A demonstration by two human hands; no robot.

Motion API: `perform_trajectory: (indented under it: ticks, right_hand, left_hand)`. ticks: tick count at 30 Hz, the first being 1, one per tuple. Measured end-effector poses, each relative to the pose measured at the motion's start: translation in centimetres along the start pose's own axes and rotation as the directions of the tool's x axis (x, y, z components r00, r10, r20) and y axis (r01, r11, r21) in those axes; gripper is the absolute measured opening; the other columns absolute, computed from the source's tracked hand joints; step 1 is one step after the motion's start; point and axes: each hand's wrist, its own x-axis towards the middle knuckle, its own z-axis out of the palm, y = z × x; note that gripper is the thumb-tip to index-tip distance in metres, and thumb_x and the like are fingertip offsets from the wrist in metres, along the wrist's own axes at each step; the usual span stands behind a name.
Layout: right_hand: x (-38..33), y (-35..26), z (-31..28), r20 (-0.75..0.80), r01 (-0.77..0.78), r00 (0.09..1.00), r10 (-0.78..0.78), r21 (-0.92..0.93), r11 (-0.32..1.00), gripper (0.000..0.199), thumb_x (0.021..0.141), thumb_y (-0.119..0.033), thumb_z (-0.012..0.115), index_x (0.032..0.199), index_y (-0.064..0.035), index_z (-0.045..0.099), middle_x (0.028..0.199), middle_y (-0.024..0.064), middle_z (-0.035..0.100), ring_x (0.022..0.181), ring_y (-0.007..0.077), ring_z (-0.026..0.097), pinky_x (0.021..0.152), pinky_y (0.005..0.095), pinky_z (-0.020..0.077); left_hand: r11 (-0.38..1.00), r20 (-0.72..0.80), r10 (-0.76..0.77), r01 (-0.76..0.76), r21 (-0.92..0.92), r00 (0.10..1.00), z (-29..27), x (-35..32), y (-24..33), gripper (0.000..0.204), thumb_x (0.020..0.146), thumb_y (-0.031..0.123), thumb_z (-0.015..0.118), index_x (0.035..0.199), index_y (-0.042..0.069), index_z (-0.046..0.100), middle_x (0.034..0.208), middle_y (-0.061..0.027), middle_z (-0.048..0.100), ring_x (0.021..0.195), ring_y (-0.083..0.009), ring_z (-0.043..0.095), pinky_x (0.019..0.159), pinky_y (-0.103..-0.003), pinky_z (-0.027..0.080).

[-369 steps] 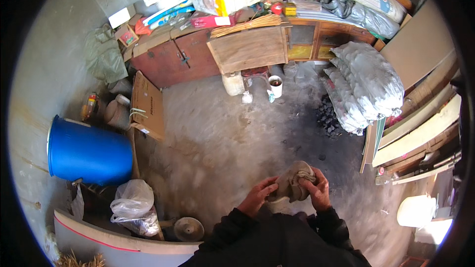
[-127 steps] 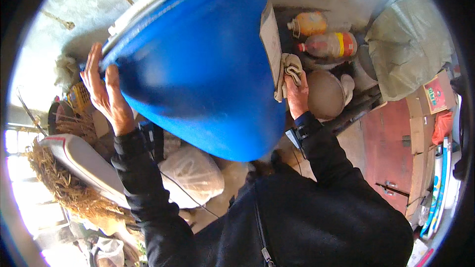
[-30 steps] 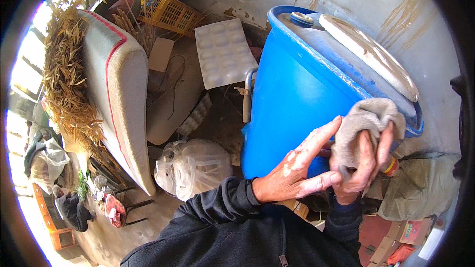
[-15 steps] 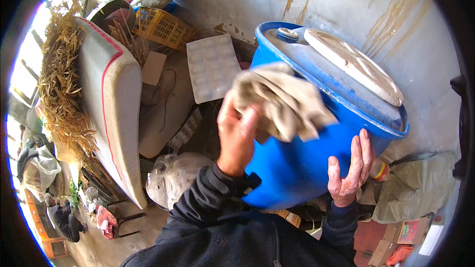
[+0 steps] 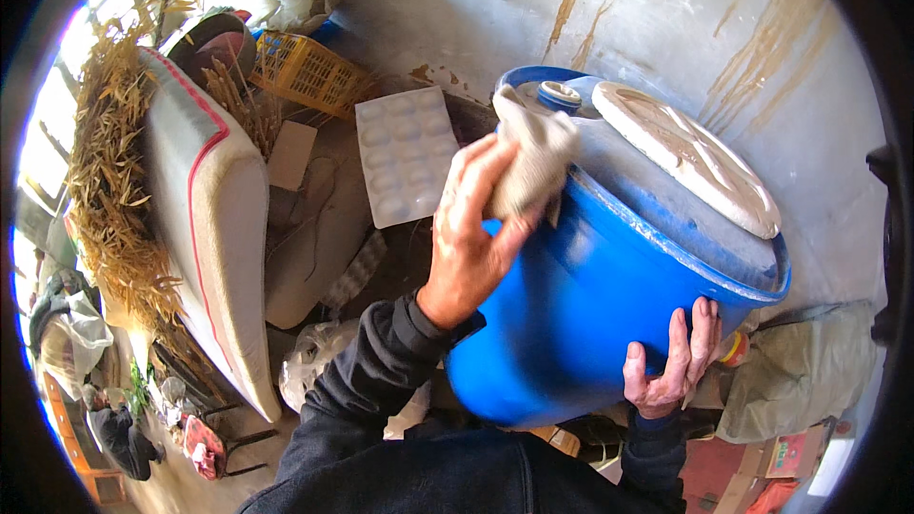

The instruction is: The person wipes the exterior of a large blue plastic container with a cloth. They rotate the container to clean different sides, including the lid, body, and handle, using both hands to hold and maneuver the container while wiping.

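Crumpled beige cloth [image 5: 535,160], blue barrel [image 5: 590,314], dusty on top

The drum [image 5: 595,314] is before the wall [image 5: 428,19], with the lid [image 5: 685,157] on its top. The cloth [image 5: 535,157] is in the left hand [image 5: 468,238], at the drum's left; the right hand [image 5: 674,362] is on its right side. To the left there is the tray [image 5: 407,154], behind it the crate [image 5: 314,76], and farther left the slab [image 5: 214,228].
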Motion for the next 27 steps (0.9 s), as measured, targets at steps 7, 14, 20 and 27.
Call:
perform_trajectory:
  ticks: [7, 14, 20, 27]
  right_hand:
    - [-0.7, 0.0, -0.1, 0.009, -0.024, 1.0, 0.024, -0.045, 0.999, 0.065, 0.106, -0.047, 0.067, 0.153, -0.0031, 0.066, 0.167, 0.0265, 0.056, 0.154, 0.0498, 0.053, 0.126, 0.0694, 0.0413]
    - [-1.4, -0.1, 0.3, -0.004, -0.054, 0.999, 0.054, -0.045, 0.998, 0.066, 0.106, -0.048, 0.065, 0.155, -0.004, 0.066, 0.167, 0.0261, 0.055, 0.156, 0.0499, 0.051, 0.128, 0.0702, 0.0383]
    - [-1.6, 0.1, 0.4, -0.016, -0.047, 0.999, 0.047, -0.043, 0.998, 0.066, 0.105, -0.047, 0.065, 0.155, -0.004, 0.066, 0.168, 0.0268, 0.055, 0.156, 0.0508, 0.049, 0.128, 0.0707, 0.0376]
    - [-0.9, 0.1, 0.3, -0.023, -0.014, 1.0, 0.013, -0.032, 0.999, 0.066, 0.102, -0.048, 0.068, 0.152, -0.0042, 0.068, 0.165, 0.0271, 0.057, 0.151, 0.0502, 0.054, 0.127, 0.0683, 0.0403]
  left_hand:
    - [0.969, 0.12, 0.24, -0.245, 0.028, 0.963, -0.3, 0.5, -0.2, 0.067, 0.079, 0.005, 0.091, 0.144, 0.006, 0.073, 0.148, -0.0241, 0.066, 0.133, -0.0453, 0.066, 0.111, -0.052, 0.056]
    - [0.989, -0.028, -0.148, 0.149, 0.021, 0.989, -0.3, 2.5, -8.7, 0.044, 0.099, 0.003, 0.079, 0.141, -0.001, 0.066, 0.134, -0.0224, 0.071, 0.122, -0.0392, 0.073, 0.103, -0.045, 0.059]
    - [0.882, -0.011, -0.447, 0.439, -0.17, 0.894, 2.1, 5.7, -13.9, 0.031, 0.11, 0.012, 0.071, 0.14, 0.004, 0.066, 0.116, -0.0218, 0.082, 0.107, -0.0303, 0.08, 0.094, -0.043, 0.062]
    - [0.782, 0.09, -0.477, 0.468, -0.411, 0.874, 0.4, -1.1, -8.1, 0.019, 0.106, 0.008, 0.071, 0.122, -0.001, 0.069, 0.107, -0.0099, 0.069, 0.095, -0.0145, 0.062, 0.085, -0.032, 0.056]
